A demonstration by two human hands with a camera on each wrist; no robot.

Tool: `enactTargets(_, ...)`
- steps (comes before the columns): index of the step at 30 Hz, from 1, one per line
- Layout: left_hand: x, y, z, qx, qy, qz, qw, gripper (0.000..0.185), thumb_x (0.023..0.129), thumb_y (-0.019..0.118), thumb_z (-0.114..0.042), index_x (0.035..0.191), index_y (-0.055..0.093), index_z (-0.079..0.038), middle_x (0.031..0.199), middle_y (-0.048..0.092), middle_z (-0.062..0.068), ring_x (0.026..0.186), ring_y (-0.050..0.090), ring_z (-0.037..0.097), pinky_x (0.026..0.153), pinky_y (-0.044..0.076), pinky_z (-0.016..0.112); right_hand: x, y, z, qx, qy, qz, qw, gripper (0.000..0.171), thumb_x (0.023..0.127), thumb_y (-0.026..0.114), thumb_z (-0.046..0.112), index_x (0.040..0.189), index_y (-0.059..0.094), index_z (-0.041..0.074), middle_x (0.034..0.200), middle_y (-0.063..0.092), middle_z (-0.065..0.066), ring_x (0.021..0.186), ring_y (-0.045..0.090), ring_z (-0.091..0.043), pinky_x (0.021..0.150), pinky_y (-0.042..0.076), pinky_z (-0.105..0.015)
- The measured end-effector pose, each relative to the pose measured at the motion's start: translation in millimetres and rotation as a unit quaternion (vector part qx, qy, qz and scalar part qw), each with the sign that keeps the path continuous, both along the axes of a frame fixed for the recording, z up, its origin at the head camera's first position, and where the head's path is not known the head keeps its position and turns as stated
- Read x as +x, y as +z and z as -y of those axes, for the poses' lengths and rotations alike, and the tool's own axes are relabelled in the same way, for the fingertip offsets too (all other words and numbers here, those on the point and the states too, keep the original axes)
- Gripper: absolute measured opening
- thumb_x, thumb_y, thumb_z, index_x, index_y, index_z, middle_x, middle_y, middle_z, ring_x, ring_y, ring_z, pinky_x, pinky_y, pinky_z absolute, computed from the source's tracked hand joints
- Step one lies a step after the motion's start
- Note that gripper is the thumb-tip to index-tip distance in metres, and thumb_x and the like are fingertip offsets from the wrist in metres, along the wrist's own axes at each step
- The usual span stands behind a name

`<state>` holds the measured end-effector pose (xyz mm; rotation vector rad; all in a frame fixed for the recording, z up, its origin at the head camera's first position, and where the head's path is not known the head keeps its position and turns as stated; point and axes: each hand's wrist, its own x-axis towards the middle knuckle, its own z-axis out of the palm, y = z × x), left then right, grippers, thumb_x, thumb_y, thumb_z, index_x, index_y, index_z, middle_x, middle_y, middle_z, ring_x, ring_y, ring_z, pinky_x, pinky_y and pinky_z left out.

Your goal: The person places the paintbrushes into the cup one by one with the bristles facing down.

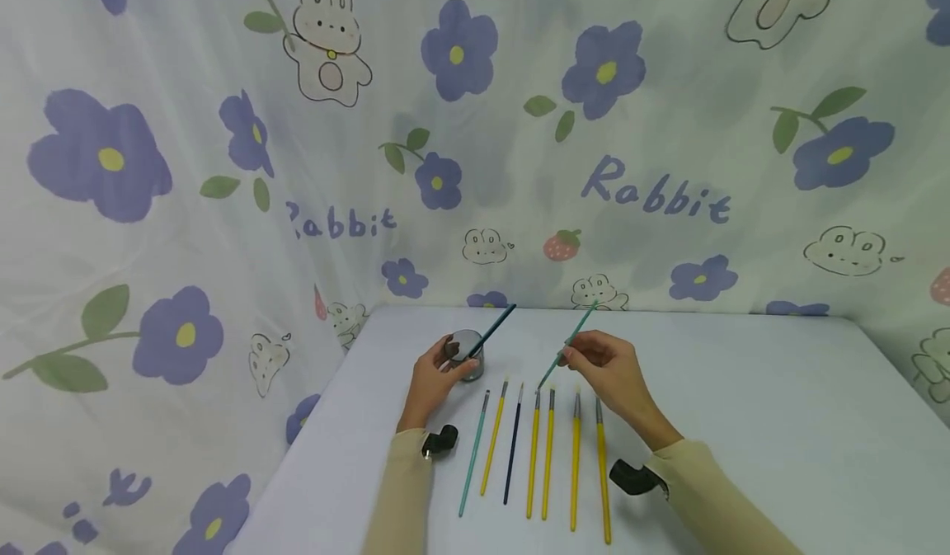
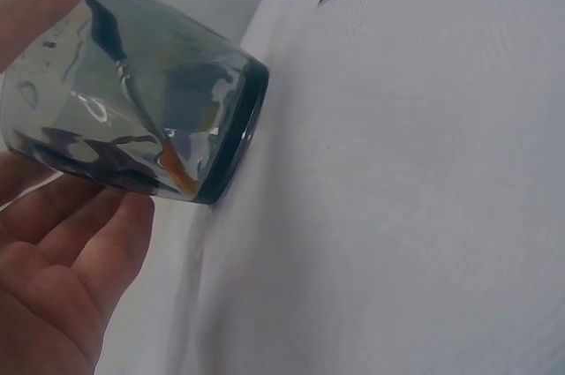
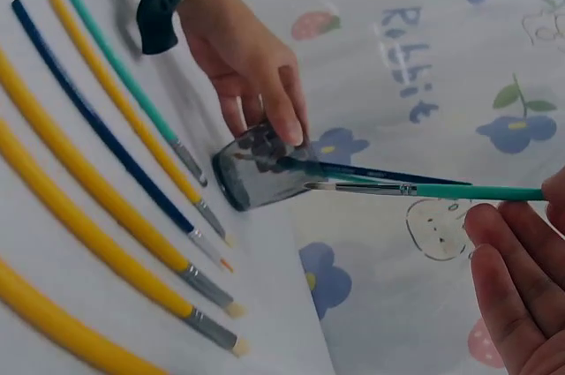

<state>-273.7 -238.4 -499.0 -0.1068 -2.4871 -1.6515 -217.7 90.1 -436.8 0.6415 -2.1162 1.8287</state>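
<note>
On a pale table (image 1: 742,390) before a flowered curtain, the left hand (image 1: 434,378) wraps a smoky glass cup (image 1: 467,354) holding a dark blue brush (image 1: 493,329). To its right, the right hand (image 1: 609,369) pinches a teal-handled paintbrush (image 1: 567,346) above a row of brushes (image 1: 545,448).

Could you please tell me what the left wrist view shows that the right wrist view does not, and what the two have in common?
Only the left wrist view shows the orange bristle tip of the brush standing inside the glass cup, seen close through its wall.

Only the right wrist view shows the right hand holding a teal brush with its tip near the cup's mouth, and the row of brushes lying on the table.

Both show the left hand gripping the cup, a dark blue brush in the cup, and the table.
</note>
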Motion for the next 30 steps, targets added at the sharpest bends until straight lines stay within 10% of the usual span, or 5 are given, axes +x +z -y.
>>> enactTargets(30, -1.5, 3.7, 1, -0.009, 0.006, 0.022, 0.9997, 0.094, 0.081, 0.088, -0.046, 0.157, 0.044, -0.011, 0.15, 0.059, 0.016, 0.146, 0.051, 0.033, 0.119, 0.048, 0.044, -31.9, 19.8, 40, -0.103, 0.003, 0.038, 0.994, 0.016, 0.098, 0.07, 0.008, 0.103, 0.072, -0.007, 0.1, 0.074, -0.033, 0.081, 0.078, -0.01, 0.078, 0.067, -0.027)
